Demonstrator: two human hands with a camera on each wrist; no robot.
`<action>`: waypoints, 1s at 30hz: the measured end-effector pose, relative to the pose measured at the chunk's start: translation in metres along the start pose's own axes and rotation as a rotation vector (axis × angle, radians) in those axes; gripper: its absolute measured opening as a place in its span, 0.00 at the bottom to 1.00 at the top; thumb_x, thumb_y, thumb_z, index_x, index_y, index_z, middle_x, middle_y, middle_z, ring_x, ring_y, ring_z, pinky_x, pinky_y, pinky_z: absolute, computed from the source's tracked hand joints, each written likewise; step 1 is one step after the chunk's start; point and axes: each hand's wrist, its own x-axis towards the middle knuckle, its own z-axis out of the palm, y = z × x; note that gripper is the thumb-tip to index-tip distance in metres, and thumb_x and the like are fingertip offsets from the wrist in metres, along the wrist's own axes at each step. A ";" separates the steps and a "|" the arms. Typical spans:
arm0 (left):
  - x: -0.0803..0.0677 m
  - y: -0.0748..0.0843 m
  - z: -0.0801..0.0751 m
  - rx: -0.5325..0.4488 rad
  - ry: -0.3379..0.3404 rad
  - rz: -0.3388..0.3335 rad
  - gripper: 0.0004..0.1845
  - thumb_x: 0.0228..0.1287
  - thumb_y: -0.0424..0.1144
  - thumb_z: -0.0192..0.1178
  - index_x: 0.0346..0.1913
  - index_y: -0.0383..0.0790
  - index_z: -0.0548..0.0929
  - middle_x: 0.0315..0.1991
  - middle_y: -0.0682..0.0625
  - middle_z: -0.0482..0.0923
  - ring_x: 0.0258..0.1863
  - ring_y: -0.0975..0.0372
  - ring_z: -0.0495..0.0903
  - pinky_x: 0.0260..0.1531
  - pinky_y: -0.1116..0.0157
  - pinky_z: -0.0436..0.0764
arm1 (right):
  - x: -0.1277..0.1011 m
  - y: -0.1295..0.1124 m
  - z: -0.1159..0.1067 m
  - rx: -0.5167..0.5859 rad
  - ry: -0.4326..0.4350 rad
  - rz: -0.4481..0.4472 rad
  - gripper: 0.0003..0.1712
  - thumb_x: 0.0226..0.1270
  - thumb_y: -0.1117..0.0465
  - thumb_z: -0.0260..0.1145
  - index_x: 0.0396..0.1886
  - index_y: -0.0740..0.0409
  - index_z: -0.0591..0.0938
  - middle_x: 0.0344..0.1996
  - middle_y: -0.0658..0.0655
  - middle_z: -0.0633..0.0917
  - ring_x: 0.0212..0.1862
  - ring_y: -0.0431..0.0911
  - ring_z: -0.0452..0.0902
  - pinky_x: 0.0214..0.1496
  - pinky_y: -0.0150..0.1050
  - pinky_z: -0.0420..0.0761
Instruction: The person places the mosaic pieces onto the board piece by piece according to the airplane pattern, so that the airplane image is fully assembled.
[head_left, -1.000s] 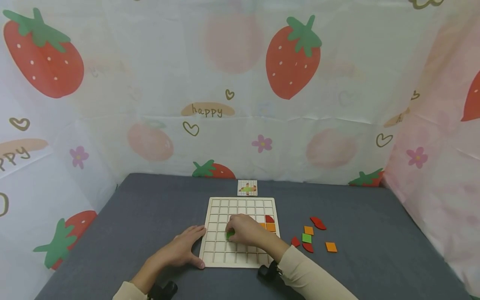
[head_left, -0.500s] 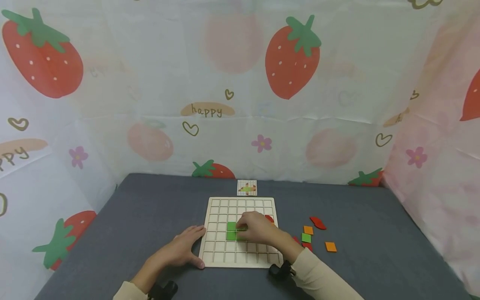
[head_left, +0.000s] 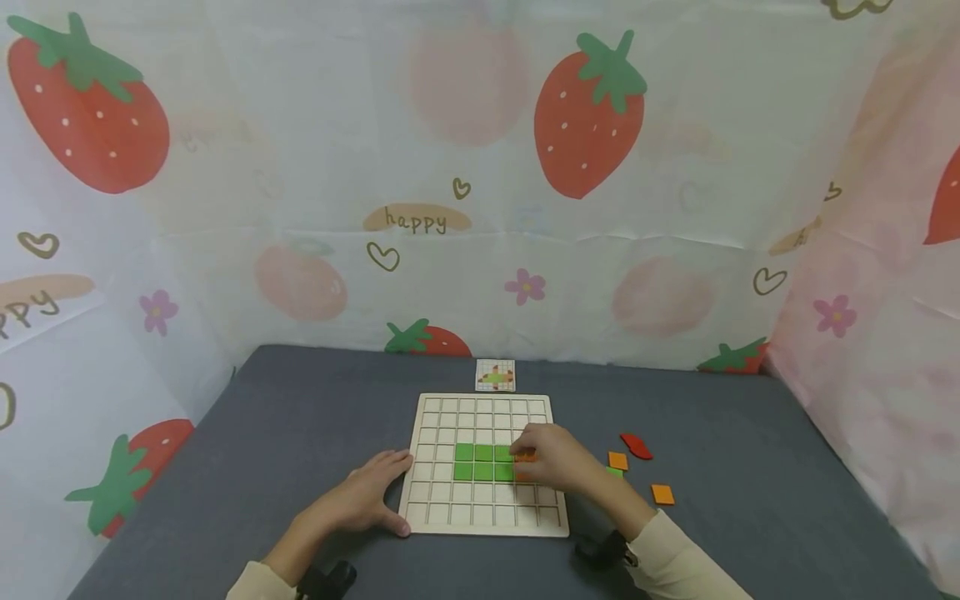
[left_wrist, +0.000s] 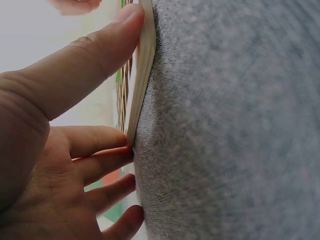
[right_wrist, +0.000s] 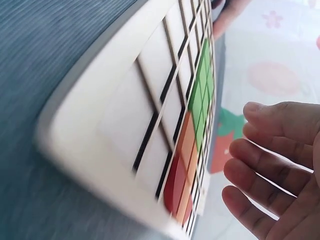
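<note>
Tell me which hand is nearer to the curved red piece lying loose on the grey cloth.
Right. The right hand hovers over the wooden grid board's right side, apart from the curved red piece. The left hand rests against the board's left edge, farther away.

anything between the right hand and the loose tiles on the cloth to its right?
Nothing visible. The right hand lies over the grid board's right part; the loose tiles, such as the orange square tile and red leaf-shaped tile, lie on bare grey cloth beside it. The hand's wrist partly hides a green tile.
</note>
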 end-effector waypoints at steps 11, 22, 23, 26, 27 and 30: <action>-0.001 -0.002 0.001 0.000 0.009 -0.002 0.54 0.37 0.45 0.79 0.70 0.29 0.66 0.72 0.37 0.63 0.74 0.39 0.55 0.64 0.34 0.57 | -0.028 0.019 -0.013 -0.009 0.037 0.071 0.10 0.60 0.64 0.70 0.40 0.64 0.87 0.34 0.55 0.84 0.33 0.45 0.78 0.33 0.30 0.76; -0.002 -0.001 0.000 -0.015 0.011 0.008 0.54 0.38 0.45 0.79 0.70 0.29 0.66 0.72 0.37 0.62 0.74 0.39 0.55 0.65 0.34 0.57 | -0.048 0.035 -0.022 -0.019 0.033 0.194 0.10 0.57 0.63 0.72 0.39 0.60 0.88 0.33 0.49 0.83 0.37 0.43 0.80 0.40 0.36 0.81; -0.002 -0.001 0.000 -0.015 0.010 0.008 0.54 0.38 0.45 0.79 0.70 0.29 0.66 0.72 0.37 0.62 0.74 0.39 0.55 0.65 0.34 0.57 | -0.050 0.037 -0.022 -0.025 0.031 0.200 0.10 0.57 0.62 0.72 0.39 0.59 0.88 0.34 0.49 0.84 0.37 0.43 0.79 0.40 0.37 0.81; -0.002 -0.002 0.000 -0.013 0.006 0.008 0.54 0.38 0.45 0.79 0.70 0.29 0.65 0.72 0.37 0.62 0.74 0.39 0.54 0.65 0.34 0.57 | -0.055 0.043 -0.022 -0.053 0.034 0.209 0.10 0.56 0.62 0.73 0.38 0.59 0.88 0.34 0.49 0.84 0.38 0.43 0.80 0.42 0.40 0.81; -0.001 -0.002 0.000 -0.013 0.004 0.009 0.54 0.38 0.45 0.79 0.70 0.29 0.65 0.72 0.37 0.62 0.74 0.39 0.54 0.65 0.34 0.57 | -0.057 0.046 -0.022 -0.065 0.037 0.214 0.09 0.56 0.62 0.73 0.37 0.58 0.88 0.34 0.49 0.85 0.38 0.43 0.80 0.42 0.40 0.81; -0.001 -0.003 0.000 -0.009 -0.005 0.009 0.54 0.39 0.46 0.79 0.70 0.29 0.65 0.73 0.37 0.61 0.74 0.39 0.54 0.65 0.34 0.57 | -0.063 0.051 -0.022 -0.088 0.049 0.225 0.09 0.54 0.62 0.74 0.36 0.58 0.88 0.33 0.48 0.84 0.37 0.42 0.79 0.41 0.39 0.80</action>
